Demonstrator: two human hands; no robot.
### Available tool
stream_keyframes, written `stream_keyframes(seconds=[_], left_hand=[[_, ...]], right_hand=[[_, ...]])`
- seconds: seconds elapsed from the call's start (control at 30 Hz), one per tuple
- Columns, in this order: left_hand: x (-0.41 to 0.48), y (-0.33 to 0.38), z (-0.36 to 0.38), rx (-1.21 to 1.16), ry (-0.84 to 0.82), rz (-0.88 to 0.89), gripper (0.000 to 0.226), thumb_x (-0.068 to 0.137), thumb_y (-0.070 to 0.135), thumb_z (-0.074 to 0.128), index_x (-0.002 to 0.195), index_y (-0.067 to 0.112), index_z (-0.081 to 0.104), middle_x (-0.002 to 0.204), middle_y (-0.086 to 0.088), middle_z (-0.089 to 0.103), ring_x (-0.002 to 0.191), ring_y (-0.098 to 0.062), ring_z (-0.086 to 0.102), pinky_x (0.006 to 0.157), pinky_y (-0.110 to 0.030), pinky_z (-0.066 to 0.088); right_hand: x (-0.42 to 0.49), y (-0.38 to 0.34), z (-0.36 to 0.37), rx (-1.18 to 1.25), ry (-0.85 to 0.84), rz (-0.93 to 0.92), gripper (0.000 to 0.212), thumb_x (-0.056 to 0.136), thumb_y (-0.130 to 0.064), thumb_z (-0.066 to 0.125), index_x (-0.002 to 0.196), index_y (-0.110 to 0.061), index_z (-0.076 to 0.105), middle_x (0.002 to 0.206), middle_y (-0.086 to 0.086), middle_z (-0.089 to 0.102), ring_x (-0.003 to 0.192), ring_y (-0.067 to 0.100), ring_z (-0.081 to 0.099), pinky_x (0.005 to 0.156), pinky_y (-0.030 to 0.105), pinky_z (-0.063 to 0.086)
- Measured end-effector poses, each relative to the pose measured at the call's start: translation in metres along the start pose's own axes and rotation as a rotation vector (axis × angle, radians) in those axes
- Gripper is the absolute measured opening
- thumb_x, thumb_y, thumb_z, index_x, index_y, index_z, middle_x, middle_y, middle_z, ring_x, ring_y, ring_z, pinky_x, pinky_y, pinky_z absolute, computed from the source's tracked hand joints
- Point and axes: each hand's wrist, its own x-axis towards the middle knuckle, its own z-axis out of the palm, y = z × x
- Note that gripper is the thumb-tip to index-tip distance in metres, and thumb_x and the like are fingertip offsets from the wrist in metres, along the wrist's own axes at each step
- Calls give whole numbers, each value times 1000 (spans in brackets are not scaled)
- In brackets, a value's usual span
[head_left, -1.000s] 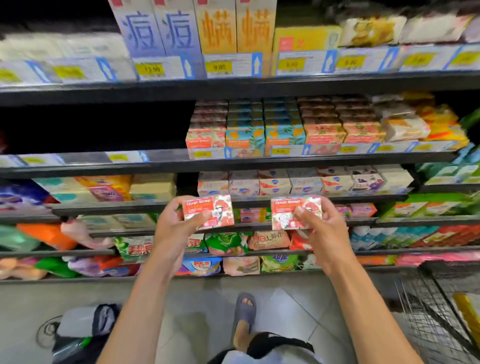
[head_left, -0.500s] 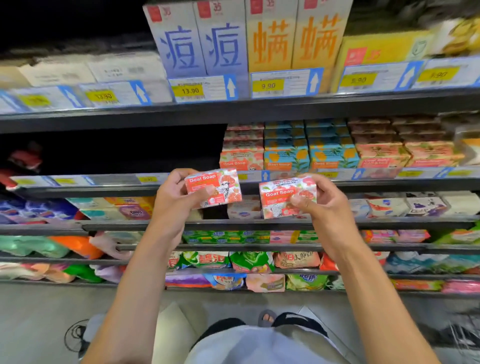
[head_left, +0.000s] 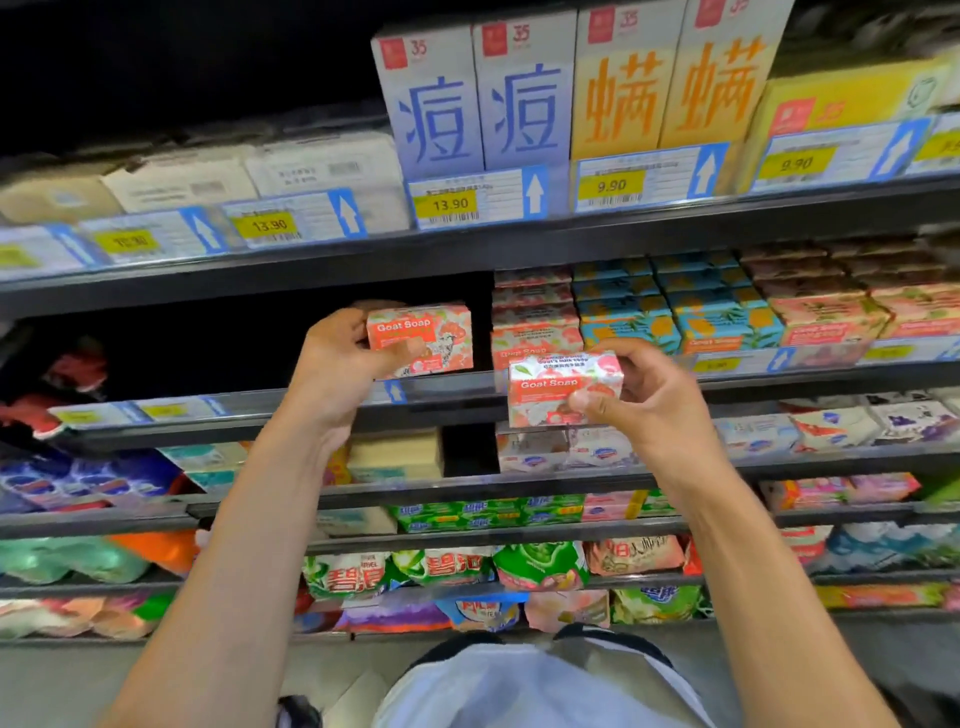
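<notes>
Small print on left Goat Soap box (head_left: 441, 332) unreadable, corner under left hand (head_left: 332, 364) thumb (far-left price tags (head_left: 124, 241) blurred too).

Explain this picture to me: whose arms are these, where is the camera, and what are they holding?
No machine here: these are a person's bare arms, filmed by one wide-angle camera worn on the head, looking forward and down. The person faces shop shelves stocked with soaps. The left hand grips one Goat Soap box before a dark gap on the shelf; the right hand pinches a second Goat Soap box slightly lower. Similar stacked boxes sit beside them. Yellow price tags line the shelf edges.
</notes>
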Motion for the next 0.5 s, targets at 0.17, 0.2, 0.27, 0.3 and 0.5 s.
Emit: stream_keyframes(seconds=[0.17, 0.2, 0.27, 0.3, 0.5], left_hand=[[36, -5, -11, 74, -97, 23, 41, 76, -5, 82, 111, 13, 70, 94, 3, 76, 84, -8, 72, 75, -18, 57], [44, -9, -13, 102, -113, 28, 42, 76, -6, 82, 112, 12, 70, 95, 1, 74, 84, -9, 71, 75, -17, 56], [59, -15, -15, 161, -156, 40, 42, 75, -9, 81, 109, 14, 70, 96, 0, 73, 86, -11, 69, 75, -16, 56], [66, -19, -16, 189, -180, 48, 42, 73, -10, 82, 105, 17, 71, 95, 1, 73, 86, -11, 68, 76, -17, 56], [103, -29, -15, 319, -278, 49, 40, 69, -2, 89, 95, 24, 72, 94, 2, 73, 90, -12, 69, 86, -30, 57]], right_hand=[[-7, 10, 24, 1, 96, -73, 45, 78, -12, 86, 114, -31, 68, 100, -24, 75, 96, 1, 73, 85, 28, 62], [-8, 14, 27, -3, 118, -82, 44, 80, -9, 86, 113, -31, 69, 98, -24, 76, 94, 0, 73, 83, 28, 62], [-10, 23, 31, -9, 151, -104, 43, 80, -7, 86, 112, -30, 70, 99, -19, 77, 92, 2, 74, 81, 27, 62], [-11, 26, 32, -19, 161, -116, 43, 80, -8, 87, 113, -29, 71, 101, -16, 78, 93, 4, 75, 81, 27, 62], [-13, 39, 36, -6, 198, -164, 44, 79, -8, 88, 118, -21, 71, 109, -2, 79, 99, 16, 76, 84, 31, 61]])
